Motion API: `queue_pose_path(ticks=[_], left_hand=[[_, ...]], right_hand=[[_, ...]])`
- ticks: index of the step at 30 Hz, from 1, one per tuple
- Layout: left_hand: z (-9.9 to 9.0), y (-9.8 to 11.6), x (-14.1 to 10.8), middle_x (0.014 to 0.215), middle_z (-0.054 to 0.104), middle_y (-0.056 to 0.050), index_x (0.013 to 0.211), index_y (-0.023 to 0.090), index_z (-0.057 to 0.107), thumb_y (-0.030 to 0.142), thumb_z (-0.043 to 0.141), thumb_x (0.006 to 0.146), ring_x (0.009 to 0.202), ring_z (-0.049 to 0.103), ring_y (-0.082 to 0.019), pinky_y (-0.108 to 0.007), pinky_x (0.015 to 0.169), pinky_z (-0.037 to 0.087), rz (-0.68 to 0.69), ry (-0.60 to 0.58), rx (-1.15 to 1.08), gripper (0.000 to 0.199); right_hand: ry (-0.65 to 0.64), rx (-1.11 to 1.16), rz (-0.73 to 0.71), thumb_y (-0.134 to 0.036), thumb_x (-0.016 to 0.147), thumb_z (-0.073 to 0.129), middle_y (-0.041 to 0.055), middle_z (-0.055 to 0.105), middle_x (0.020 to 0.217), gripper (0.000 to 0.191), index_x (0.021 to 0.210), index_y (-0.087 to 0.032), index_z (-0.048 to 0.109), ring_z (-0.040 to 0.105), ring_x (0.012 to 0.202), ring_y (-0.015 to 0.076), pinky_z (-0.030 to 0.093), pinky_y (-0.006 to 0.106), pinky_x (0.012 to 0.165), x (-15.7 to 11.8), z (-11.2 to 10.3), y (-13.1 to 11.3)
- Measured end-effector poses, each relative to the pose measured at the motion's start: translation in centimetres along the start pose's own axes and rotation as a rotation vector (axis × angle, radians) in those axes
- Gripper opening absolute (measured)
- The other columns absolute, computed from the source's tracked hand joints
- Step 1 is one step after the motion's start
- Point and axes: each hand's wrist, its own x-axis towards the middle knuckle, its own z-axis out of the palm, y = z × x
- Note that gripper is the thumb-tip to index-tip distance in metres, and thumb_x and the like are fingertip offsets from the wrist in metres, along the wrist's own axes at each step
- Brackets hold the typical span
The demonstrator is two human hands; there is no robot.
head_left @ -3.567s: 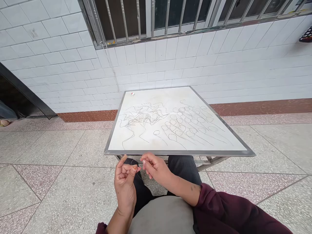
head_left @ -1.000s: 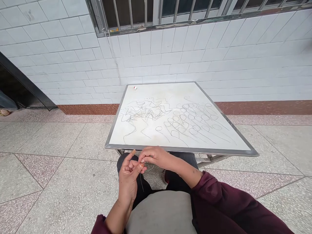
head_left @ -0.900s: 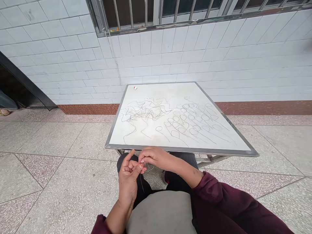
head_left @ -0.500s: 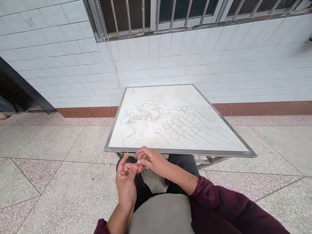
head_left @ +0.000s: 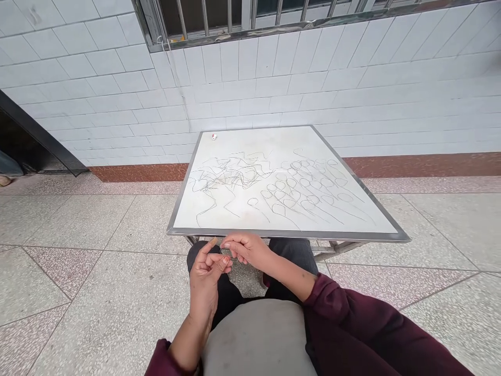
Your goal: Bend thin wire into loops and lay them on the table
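Below the table's near edge, my left hand (head_left: 205, 284) pinches a very thin dark wire between thumb and fingers. Tan tape covers the tip of its raised index finger. My right hand (head_left: 250, 253) is right beside it, fingers bent and pressed together on the same wire, which curves between the two hands. Much of the strand is hidden by fingers or too fine to follow. On the white table (head_left: 258, 140), bent loose wires (head_left: 235, 177) lie tangled at left. Several wires with a round loop at one end (head_left: 279, 209) are spread at right.
A small white and red object (head_left: 214, 137) sits at the table's far left corner. The table has a grey metal rim (head_left: 289, 234) and stands by a white tiled wall (head_left: 242, 102) with a barred window above. My knees are under the near edge.
My right hand has drawn slightly away from the left fingertips, up and to the right. My left index finger leans further right. The view has tilted down a little.
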Motion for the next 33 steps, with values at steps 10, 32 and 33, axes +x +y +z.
queue_pose_path(ticks=[10, 32, 33], left_hand=[[0.0, -0.1, -0.2, 0.066, 0.061, 0.004, 0.121, 0.023, 0.058, 0.026, 0.075, 0.072, 0.065, 0.059, -0.011, -0.024, 0.067, 0.048, 0.041, -0.058, 0.084, 0.052], [0.4, 0.5, -0.2, 0.067, 0.061, 0.006, 0.126, 0.021, 0.05, 0.018, 0.073, 0.074, 0.065, 0.059, -0.009, -0.024, 0.076, 0.049, 0.125, 0.089, -0.06, 0.057], [0.3, 0.6, -0.1, 0.067, 0.06, 0.006, 0.126, 0.021, 0.051, 0.018, 0.073, 0.074, 0.065, 0.059, -0.008, -0.024, 0.076, 0.049, 0.125, 0.077, -0.048, 0.056]], right_hand=[[0.017, -0.13, -0.151, -0.045, 0.091, 0.049, -0.0025, 0.059, 0.065, 0.03, 0.086, -0.024, 0.069, 0.047, 0.053, 0.0102, 0.039, 0.022, 0.053, 0.3, 0.0, 0.8], [-0.083, 0.54, -0.18, -0.022, 0.084, 0.066, -0.002, 0.062, 0.084, 0.042, 0.12, -0.025, 0.044, 0.058, 0.074, 0.0105, 0.045, 0.028, 0.072, -0.5, 0.8, 2.1], [-0.079, 0.532, -0.177, -0.022, 0.084, 0.066, -0.0022, 0.061, 0.084, 0.042, 0.12, -0.025, 0.045, 0.057, 0.074, 0.0103, 0.044, 0.028, 0.072, -0.5, 0.8, 2.1]])
